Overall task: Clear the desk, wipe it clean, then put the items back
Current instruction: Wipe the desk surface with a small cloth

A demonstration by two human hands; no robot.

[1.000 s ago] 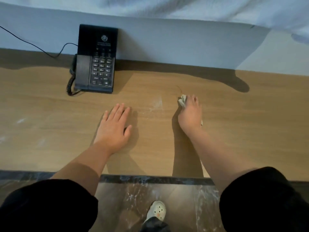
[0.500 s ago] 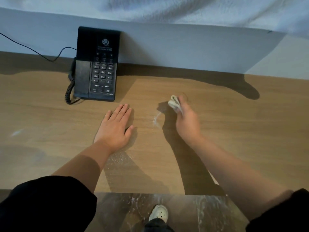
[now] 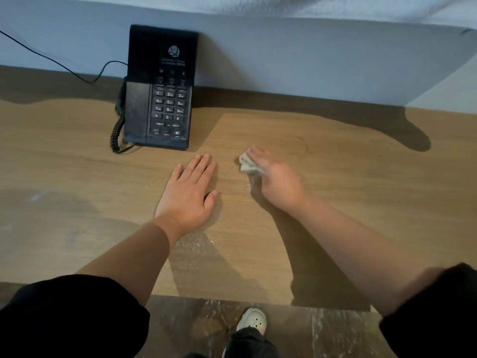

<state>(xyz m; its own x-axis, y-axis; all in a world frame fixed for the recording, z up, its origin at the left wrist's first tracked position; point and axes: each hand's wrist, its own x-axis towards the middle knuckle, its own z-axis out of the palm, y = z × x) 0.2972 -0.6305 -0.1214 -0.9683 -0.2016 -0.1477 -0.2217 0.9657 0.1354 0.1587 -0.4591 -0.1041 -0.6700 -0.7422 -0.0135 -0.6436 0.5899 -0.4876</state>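
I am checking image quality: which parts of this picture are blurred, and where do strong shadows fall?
Head view: the right hand and its cloth are smeared by motion; the left hand and the phone look sharp. Head view too: both arms cast hard shadows on the desk toward its near edge; a dark band lies along the wall.

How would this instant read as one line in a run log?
step: wipe | right hand: holds cloth on desk | left hand: flat on desk | phone: by wall
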